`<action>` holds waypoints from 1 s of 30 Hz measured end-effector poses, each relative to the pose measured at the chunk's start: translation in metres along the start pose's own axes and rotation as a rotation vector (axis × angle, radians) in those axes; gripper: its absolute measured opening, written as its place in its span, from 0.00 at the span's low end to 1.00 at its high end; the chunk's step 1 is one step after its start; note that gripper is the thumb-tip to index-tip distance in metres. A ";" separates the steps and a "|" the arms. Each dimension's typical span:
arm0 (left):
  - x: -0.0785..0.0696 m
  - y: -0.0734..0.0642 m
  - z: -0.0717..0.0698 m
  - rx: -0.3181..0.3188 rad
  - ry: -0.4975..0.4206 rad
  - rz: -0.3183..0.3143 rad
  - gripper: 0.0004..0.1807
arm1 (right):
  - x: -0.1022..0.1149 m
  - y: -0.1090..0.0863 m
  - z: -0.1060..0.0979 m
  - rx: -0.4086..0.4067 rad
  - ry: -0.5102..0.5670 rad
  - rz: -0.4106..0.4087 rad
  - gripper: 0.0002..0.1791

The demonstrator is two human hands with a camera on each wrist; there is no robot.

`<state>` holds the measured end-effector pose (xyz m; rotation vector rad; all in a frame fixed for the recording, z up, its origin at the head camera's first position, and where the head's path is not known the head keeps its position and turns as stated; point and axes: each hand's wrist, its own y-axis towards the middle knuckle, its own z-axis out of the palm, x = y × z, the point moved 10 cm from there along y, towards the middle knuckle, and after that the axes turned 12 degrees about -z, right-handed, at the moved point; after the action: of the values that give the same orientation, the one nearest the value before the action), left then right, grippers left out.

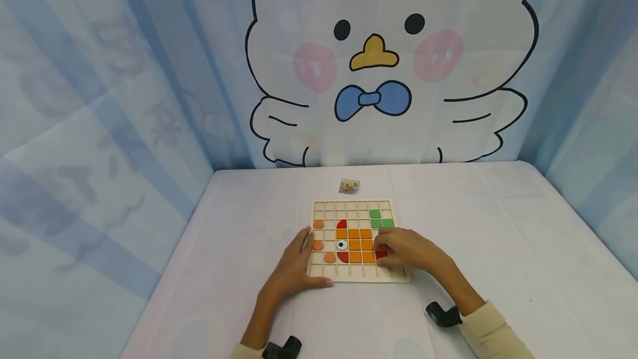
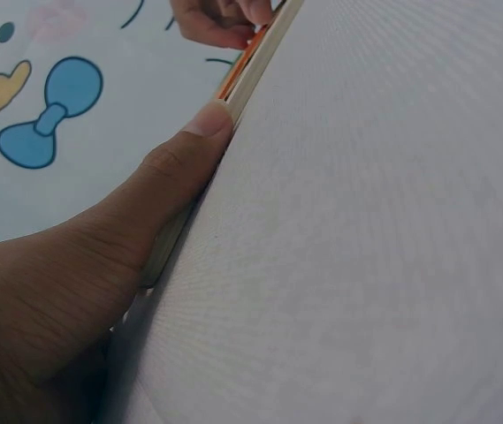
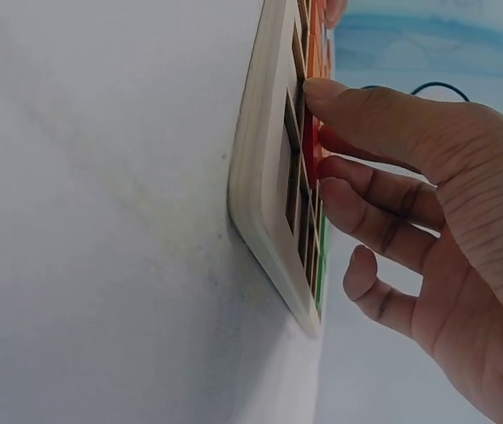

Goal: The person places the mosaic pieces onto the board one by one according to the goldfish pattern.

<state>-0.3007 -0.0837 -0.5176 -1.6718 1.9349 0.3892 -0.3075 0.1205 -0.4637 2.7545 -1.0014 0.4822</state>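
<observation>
A light wooden grid board [image 1: 369,280] lies on the table, its cells partly filled with coloured pieces. My left hand [image 1: 293,267] rests at its near left corner, fingers straight along the left side. The left wrist view shows that thumb [image 2: 180,168] lying against the near edge. At the right side of the board, my right hand [image 1: 406,249] has bent fingers and pinches a red piece [image 1: 381,255]. In the right wrist view, thumb and fingers meet at this red piece [image 3: 310,146], low on the grid, and partly hide it.
Orange squares [image 1: 354,245], an eye piece [image 1: 341,245], green squares [image 1: 375,214] and peach discs [image 1: 318,224] sit in cells. Behind the board lies a small patterned card [image 1: 349,185]. A printed curtain [image 1: 319,143] hangs at the table's far edge.
</observation>
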 end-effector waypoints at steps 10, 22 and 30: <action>0.001 0.000 -0.001 -0.005 0.001 -0.018 0.71 | -0.001 0.003 0.004 -0.005 0.017 -0.015 0.11; -0.001 0.001 -0.002 -0.009 -0.009 -0.010 0.70 | -0.002 0.001 0.004 -0.019 0.023 0.008 0.11; -0.004 0.002 -0.002 -0.011 0.007 -0.004 0.69 | -0.004 -0.004 -0.003 -0.096 0.008 -0.014 0.06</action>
<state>-0.3025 -0.0811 -0.5142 -1.6859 1.9373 0.3930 -0.3086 0.1271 -0.4629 2.6706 -0.9768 0.4307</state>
